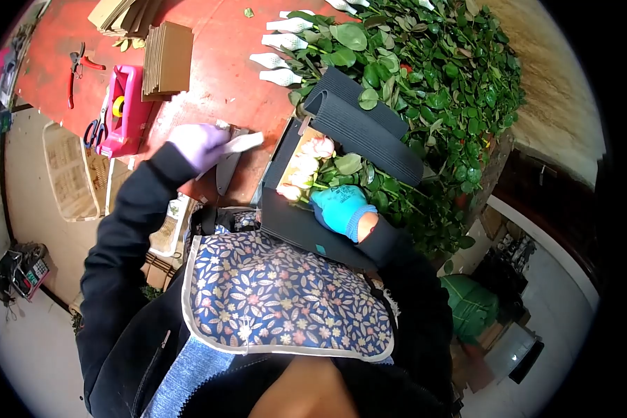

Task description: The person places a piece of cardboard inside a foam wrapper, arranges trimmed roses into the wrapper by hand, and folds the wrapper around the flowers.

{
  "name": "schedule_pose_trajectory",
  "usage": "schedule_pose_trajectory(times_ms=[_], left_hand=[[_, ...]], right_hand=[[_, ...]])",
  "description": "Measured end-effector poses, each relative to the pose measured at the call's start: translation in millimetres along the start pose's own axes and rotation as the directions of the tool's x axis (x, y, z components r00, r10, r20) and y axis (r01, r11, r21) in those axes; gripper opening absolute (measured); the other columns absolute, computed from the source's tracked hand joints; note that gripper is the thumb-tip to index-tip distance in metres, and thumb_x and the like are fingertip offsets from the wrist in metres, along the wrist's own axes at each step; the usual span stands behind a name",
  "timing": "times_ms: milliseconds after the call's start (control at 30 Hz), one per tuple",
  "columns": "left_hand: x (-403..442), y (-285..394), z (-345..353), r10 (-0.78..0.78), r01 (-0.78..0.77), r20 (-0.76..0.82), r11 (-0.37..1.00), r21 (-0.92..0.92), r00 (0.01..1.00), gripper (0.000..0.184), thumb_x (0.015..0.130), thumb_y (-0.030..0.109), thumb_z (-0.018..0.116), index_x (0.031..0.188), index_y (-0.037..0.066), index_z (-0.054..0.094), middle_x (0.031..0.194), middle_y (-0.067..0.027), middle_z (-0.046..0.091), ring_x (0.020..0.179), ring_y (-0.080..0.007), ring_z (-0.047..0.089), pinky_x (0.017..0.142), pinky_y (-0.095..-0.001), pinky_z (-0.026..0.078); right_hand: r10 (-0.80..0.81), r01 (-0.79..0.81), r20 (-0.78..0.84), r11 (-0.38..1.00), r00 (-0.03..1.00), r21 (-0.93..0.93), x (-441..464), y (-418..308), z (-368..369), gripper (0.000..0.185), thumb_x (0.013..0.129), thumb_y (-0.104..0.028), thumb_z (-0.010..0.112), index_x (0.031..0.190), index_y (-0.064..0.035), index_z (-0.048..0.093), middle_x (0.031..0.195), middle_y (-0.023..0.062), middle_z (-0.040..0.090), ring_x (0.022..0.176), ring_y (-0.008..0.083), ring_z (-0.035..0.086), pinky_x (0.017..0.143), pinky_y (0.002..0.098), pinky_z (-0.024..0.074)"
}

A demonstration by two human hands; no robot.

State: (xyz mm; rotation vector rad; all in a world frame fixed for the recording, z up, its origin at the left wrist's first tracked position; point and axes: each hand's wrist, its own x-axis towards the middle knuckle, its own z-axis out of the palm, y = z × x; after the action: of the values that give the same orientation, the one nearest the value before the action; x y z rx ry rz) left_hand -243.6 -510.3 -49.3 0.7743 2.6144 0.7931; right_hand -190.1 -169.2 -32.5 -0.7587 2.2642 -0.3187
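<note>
My left hand (196,148), in a pale purple glove, is closed at a grey metal tool (228,171) that looks like a stapler, on the red tabletop. A white strip (245,143) sticks out by its fingers; whether they grip it too is unclear. My right hand (340,210), in a blue glove, is closed at the stems of a small bunch of pale pink roses (305,171), its fingertips partly hidden. The blooms lie against brown cardboard (294,150) on a black tray-like stand (285,219). A dark ribbed mat (369,136) curls over behind them.
Leafy rose stems (432,90) are heaped at right, several blooms in white sleeves (285,42). On the red table (216,56) are cardboard pieces (167,59), a pink tape dispenser (127,104), scissors (96,131) and red pliers (73,76). A person in green (470,306) is lower right.
</note>
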Motion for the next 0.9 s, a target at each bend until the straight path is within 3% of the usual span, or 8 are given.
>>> schedule_pose_trajectory(times_ms=[233, 400, 433, 533, 567, 700, 800, 900], left_hand=[[-125, -6, -12, -0.371, 0.358, 0.429, 0.927, 0.113, 0.824, 0.020, 0.081, 0.028, 0.066, 0.076, 0.008, 0.066, 0.071, -0.0145, 0.063, 0.068, -0.0345, 0.062, 0.065, -0.0438, 0.050], [-252, -91, 70, -0.669, 0.240, 0.729, 0.738, 0.630, 0.145, 0.051, 0.083, 0.060, 0.060, 0.101, 0.014, 0.074, 0.099, -0.0084, 0.072, 0.093, -0.0265, 0.068, 0.080, -0.0390, 0.052], [-228, -75, 54, -0.669, 0.238, 0.728, 0.739, 0.630, 0.153, 0.051, 0.083, 0.060, 0.060, 0.101, 0.014, 0.074, 0.099, -0.0084, 0.072, 0.093, -0.0265, 0.068, 0.080, -0.0390, 0.052], [-158, -30, 53, -0.610, 0.366, 0.408, 0.764, 0.532, 0.680, 0.032, 0.091, 0.016, 0.046, 0.115, 0.018, 0.068, 0.101, -0.0073, 0.071, 0.093, -0.0289, 0.068, 0.079, -0.0410, 0.053], [-122, -8, 39, -0.308, 0.291, 0.129, 0.947, 0.137, 0.943, 0.034, 0.084, 0.011, 0.052, 0.114, 0.017, 0.067, 0.097, -0.0089, 0.070, 0.087, -0.0290, 0.068, 0.073, -0.0394, 0.054], [13, 62, 23, 0.372, -0.382, -0.098, 0.860, -0.339, 0.923, 0.047, 0.076, -0.004, 0.055, 0.116, 0.017, 0.066, 0.112, -0.0057, 0.069, 0.085, -0.0259, 0.068, 0.071, -0.0341, 0.055], [28, 78, 28, 0.371, -0.326, 0.235, 0.922, -0.209, 0.899, 0.049, 0.080, -0.001, 0.054, 0.120, 0.025, 0.066, 0.117, 0.0015, 0.069, 0.089, -0.0227, 0.069, 0.075, -0.0312, 0.055], [32, 67, 52, 0.505, -0.446, 0.189, 0.849, -0.285, 0.842, 0.047, 0.082, 0.004, 0.057, 0.121, 0.028, 0.066, 0.117, 0.0049, 0.069, 0.089, -0.0202, 0.070, 0.074, -0.0292, 0.055]], right_hand=[[0.035, -0.025, 0.159, 0.998, 0.987, -0.064, 8, -1, -2, 0.016, 0.083, -0.019, 0.055, 0.081, -0.0095, 0.067, 0.077, 0.0168, 0.068, 0.070, 0.0369, 0.065, 0.063, 0.0497, 0.0502], [0.008, 0.008, 0.154, 0.995, 0.988, -0.104, 10, -1, 0, 0.016, 0.082, -0.019, 0.054, 0.080, -0.0089, 0.067, 0.078, 0.0174, 0.067, 0.071, 0.0372, 0.065, 0.064, 0.0491, 0.0499], [0.012, 0.002, 0.154, 0.996, 0.988, -0.087, 10, -2, -4, 0.016, 0.082, -0.018, 0.054, 0.080, -0.0089, 0.067, 0.078, 0.0175, 0.067, 0.071, 0.0374, 0.065, 0.064, 0.0493, 0.0499], [0.019, -0.003, 0.179, 0.996, 0.984, -0.091, 8, -5, -12, 0.018, 0.083, -0.018, 0.053, 0.085, -0.0090, 0.069, 0.081, 0.0176, 0.068, 0.073, 0.0367, 0.066, 0.066, 0.0486, 0.0511], [0.017, 0.001, 0.180, 0.995, 0.984, -0.100, 9, -6, -13, 0.022, 0.085, -0.019, 0.051, 0.089, -0.0090, 0.071, 0.084, 0.0175, 0.070, 0.075, 0.0358, 0.067, 0.068, 0.0476, 0.0524], [0.054, -0.037, 0.215, 0.996, 0.975, -0.086, 7, -4, -19, 0.022, 0.083, -0.019, 0.052, 0.088, -0.0090, 0.071, 0.088, 0.0171, 0.070, 0.080, 0.0363, 0.067, 0.072, 0.0480, 0.0524], [0.105, -0.087, 0.202, 0.992, 0.974, -0.094, 9, -2, -9, 0.023, 0.083, -0.019, 0.053, 0.089, -0.0088, 0.073, 0.088, 0.0170, 0.070, 0.081, 0.0362, 0.068, 0.072, 0.0480, 0.0530], [0.086, -0.079, 0.141, 0.996, 0.986, -0.052, 7, 2, -1, 0.021, 0.082, -0.022, 0.055, 0.086, -0.0089, 0.071, 0.083, 0.0167, 0.069, 0.076, 0.0362, 0.066, 0.071, 0.0470, 0.0521]])
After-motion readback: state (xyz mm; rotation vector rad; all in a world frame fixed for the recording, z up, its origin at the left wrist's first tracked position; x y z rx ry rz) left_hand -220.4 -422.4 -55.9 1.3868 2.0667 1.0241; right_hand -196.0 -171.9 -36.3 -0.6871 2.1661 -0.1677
